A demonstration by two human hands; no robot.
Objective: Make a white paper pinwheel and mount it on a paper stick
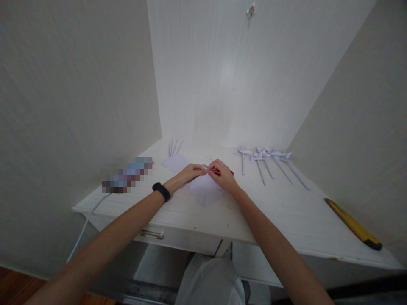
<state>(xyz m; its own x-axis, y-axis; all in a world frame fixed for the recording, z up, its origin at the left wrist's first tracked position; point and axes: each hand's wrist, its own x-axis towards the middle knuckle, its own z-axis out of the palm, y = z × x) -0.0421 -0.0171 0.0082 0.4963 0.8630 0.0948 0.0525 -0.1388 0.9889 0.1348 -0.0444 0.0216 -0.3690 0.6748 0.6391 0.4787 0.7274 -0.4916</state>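
Observation:
My left hand (193, 170), with a black band on its wrist, pinches the far edge of a white sheet of paper (205, 192). Beside it my right hand (222, 173) is closed on the same edge, fingertips almost meeting the left ones. A crease runs down the sheet, whose near corner points toward me. Just behind the fingers lies what looks like a pair of scissors (232, 173); red handle and silver metal show, the rest is hidden by my right hand. Small white scraps (209, 158) lie beyond.
At the right stand several white paper pinwheels (263, 154) laid flat on paper sticks. Back left are several thin paper sticks (172, 147) and another white sheet (174, 162). A pixelated object (129, 173) with a cable lies left. A yellow-handled tool (352, 222) rests near the right edge.

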